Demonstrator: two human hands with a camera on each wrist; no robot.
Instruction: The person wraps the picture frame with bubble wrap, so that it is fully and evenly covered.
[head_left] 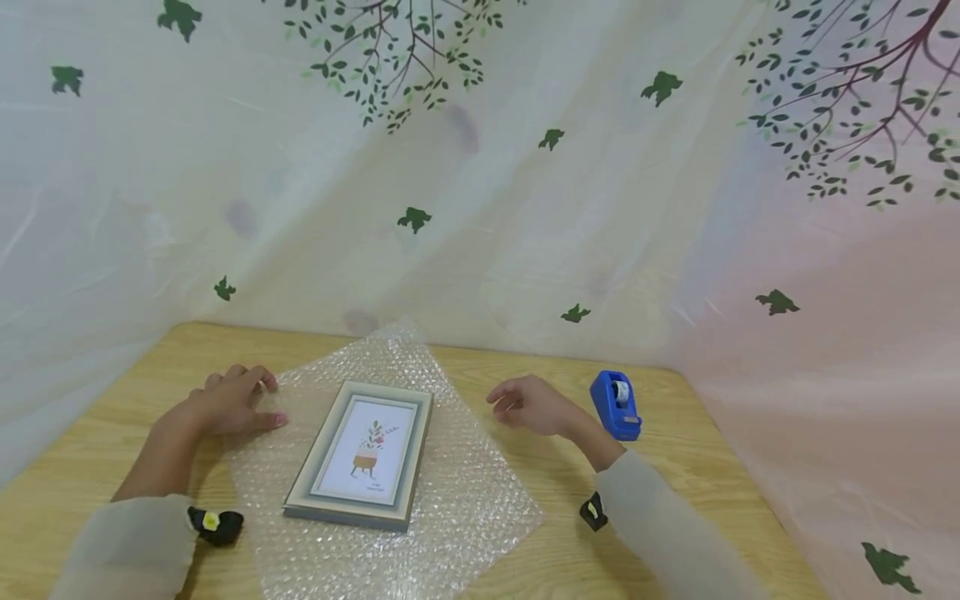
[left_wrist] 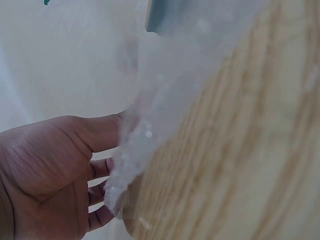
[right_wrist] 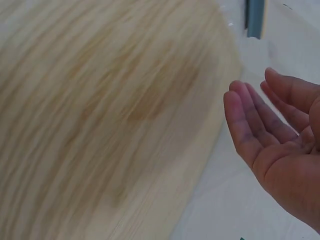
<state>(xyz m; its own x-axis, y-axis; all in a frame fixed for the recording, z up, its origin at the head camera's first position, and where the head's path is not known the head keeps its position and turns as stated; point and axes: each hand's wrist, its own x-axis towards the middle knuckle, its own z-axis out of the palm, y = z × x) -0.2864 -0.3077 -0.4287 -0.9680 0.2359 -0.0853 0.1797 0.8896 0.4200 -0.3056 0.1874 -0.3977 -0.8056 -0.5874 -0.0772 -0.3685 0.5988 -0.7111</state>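
A framed picture [head_left: 363,450] of a potted plant lies face up on a sheet of bubble wrap [head_left: 480,492]. My left hand [head_left: 228,400] is at the left edge of the sheet, palm down, its thumb spread from the bent fingers. In the left wrist view, the fingertips meet the edge of the wrap [left_wrist: 160,110], which partly hides them. Beyond the sheet's right edge, my right hand [head_left: 528,404] hovers over the table with its fingers loosely bent. The right wrist view shows nothing within that hand [right_wrist: 280,130].
A blue tape dispenser [head_left: 617,407] holding a roll of tape stands on the wooden table [head_left: 697,467], right of my right hand. Patterned cloth [head_left: 480,208] with leaves and branches hangs behind the table and along its sides.
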